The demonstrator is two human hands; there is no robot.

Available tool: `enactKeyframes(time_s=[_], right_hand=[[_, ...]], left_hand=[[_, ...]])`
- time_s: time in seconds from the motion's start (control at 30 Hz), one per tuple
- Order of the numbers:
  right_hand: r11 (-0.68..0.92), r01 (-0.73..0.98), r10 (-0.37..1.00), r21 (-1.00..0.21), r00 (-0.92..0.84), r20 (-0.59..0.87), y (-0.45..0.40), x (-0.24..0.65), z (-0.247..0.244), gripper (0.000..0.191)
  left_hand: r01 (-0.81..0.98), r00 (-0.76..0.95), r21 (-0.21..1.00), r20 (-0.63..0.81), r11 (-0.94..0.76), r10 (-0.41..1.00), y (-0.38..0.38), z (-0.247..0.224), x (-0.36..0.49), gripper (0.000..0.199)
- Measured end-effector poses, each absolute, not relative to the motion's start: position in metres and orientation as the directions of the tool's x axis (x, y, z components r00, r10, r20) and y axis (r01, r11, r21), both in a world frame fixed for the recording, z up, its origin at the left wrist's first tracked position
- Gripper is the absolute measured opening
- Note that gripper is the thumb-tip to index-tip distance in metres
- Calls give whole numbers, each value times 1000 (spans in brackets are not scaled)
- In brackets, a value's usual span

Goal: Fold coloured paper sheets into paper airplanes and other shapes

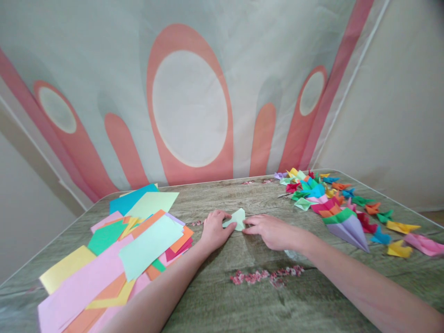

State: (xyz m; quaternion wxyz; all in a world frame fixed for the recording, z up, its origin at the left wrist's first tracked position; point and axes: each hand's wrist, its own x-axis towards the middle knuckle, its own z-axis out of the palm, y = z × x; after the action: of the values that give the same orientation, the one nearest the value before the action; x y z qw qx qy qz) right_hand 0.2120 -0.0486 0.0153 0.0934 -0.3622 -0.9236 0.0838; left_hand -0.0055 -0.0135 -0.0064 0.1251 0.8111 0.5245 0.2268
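Note:
A small piece of pale green folded paper (237,218) lies on the table between my two hands, with a pointed top edge. My left hand (218,226) grips its left side, thumb below and fingers above. At the right edge, my right hand (265,228) pinches the same paper with thumb and forefinger, its other fingers curled towards the palm. The underside of the paper and the fingertips beneath it are hidden.
Loose coloured paper sheets (151,247) spread over the table's left side, partly behind my left forearm. On the right lie many folded paper figures (362,201) and a stack of nested folded pieces (347,226). A printed curtain (243,152) hangs behind the wood-patterned table (222,291).

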Motion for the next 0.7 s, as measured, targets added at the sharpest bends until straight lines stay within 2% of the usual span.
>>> enactKeyframes(time_s=[0.4,0.7], right_hand=[[718,663,691,-213,-716,101,-50,210,17,51],[704,676,703,-217,-707,76,-51,209,17,50]], left_hand=[[826,336,377,267,-419,903,-17,-7,-2,27],[791,418,381,236,-479,877,-18,-3,-6,30]])
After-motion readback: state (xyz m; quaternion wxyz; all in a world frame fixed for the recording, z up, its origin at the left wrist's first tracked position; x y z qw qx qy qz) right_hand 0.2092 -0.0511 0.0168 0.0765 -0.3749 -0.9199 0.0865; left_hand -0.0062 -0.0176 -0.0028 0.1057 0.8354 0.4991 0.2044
